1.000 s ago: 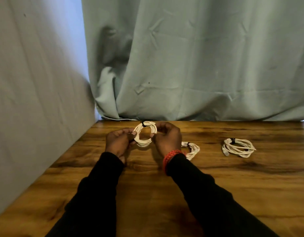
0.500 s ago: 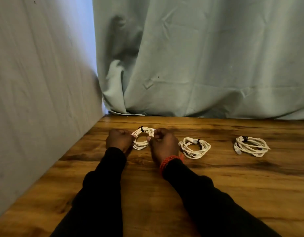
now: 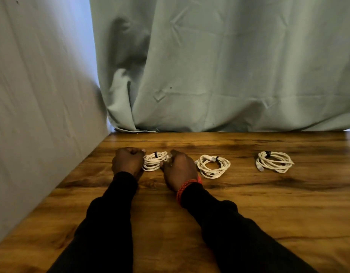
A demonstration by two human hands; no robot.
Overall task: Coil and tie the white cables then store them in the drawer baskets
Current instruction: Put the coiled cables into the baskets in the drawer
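Three white coiled cables, each bound with a small black tie, lie in a row on the wooden table (image 3: 249, 213). The left coil (image 3: 155, 161) rests flat between my hands. My left hand (image 3: 127, 162) grips its left side with curled fingers, and my right hand (image 3: 179, 170) pinches its right side. The middle coil (image 3: 213, 166) lies just right of my right hand, apart from it. Far to the right lies the third coil (image 3: 274, 161). No drawer or basket is in view.
A pale green curtain (image 3: 229, 75) hangs along the table's far edge. A grey cloth-covered wall (image 3: 42, 115) closes off the left side. A red braided band circles my right wrist.
My hands have lowered the left coil from the air down onto the table. The view has shifted left, so the other two coils sit further right in frame.
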